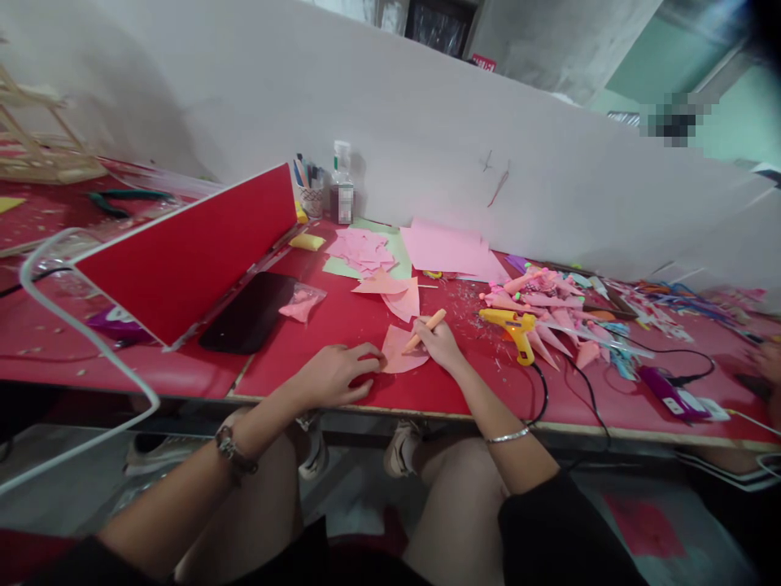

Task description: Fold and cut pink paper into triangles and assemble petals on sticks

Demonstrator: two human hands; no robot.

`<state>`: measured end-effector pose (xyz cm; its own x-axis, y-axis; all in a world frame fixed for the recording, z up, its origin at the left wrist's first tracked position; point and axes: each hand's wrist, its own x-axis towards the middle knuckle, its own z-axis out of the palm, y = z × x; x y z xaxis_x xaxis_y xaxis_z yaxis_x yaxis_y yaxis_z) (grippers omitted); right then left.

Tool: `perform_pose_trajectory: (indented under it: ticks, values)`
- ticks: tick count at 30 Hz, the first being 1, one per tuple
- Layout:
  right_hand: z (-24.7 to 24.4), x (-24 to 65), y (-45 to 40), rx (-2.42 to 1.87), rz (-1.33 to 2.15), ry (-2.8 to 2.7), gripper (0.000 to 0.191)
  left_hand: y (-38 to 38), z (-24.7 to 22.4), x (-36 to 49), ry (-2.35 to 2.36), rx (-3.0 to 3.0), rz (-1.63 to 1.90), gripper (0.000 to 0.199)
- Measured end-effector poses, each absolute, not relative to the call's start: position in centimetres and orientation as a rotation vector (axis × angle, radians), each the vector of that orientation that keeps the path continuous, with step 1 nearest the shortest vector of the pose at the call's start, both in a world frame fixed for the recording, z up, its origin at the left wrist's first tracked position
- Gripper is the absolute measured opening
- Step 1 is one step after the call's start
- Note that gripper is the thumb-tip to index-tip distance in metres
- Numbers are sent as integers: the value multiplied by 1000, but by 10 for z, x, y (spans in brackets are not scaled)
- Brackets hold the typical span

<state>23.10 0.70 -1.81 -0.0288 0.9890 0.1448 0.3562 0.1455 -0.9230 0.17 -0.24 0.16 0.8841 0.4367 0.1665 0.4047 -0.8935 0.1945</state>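
My right hand (438, 343) is closed around a thick light-orange marker (431, 319). Its lower end points down at a fan-shaped piece of pink paper (395, 358) lying flat near the table's front edge. At the left edge of that piece rests my left hand (342, 373), fingers apart and slightly curved, with the fingertips at the paper. Whether the marker tip touches the paper cannot be made out. Just behind lie more cut pink pieces (403, 301), overlapping one another.
A yellow glue gun (518, 332) with a black cord lies to the right, beside a heap of pink paper cones (552, 297). A black phone (247, 313) and a red upright board (201, 244) stand left. Pink sheets (448, 248), a pen cup (311, 199) and a bottle (342, 191) are behind.
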Motion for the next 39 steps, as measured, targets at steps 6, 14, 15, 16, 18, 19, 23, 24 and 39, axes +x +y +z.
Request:
perform_pose_trajectory:
  ticks: [6, 14, 15, 16, 18, 19, 23, 24, 39]
  values:
    - [-17, 226, 19, -1354, 815, -1577, 29, -2, 2, 2, 653, 2911, 317, 21]
    - [-10, 217, 33, -1346, 680, -1646, 31, -1, 1, 1, 640, 2896, 343, 22]
    - [-9, 215, 33, -1343, 676, -1647, 30, -1, 1, 1, 641, 2894, 339, 22]
    - [-9, 214, 33, -1340, 676, -1645, 30, -1, 1, 1, 642, 2895, 335, 21]
    - [-8, 213, 31, -1331, 678, -1631, 29, -2, 1, 1, 646, 2901, 327, 21]
    - [-8, 214, 30, -1327, 678, -1617, 30, -2, 1, 1, 650, 2905, 329, 21]
    - [-5, 224, 21, -1317, 686, -1541, 32, -2, 1, 2, 651, 2915, 355, 21]
    - [-4, 227, 18, -1316, 693, -1524, 33, -2, 1, 2, 649, 2914, 359, 21]
    - [6, 237, -27, -1281, 509, -1179, 31, -3, 3, 3, 695, 2960, 277, 19]
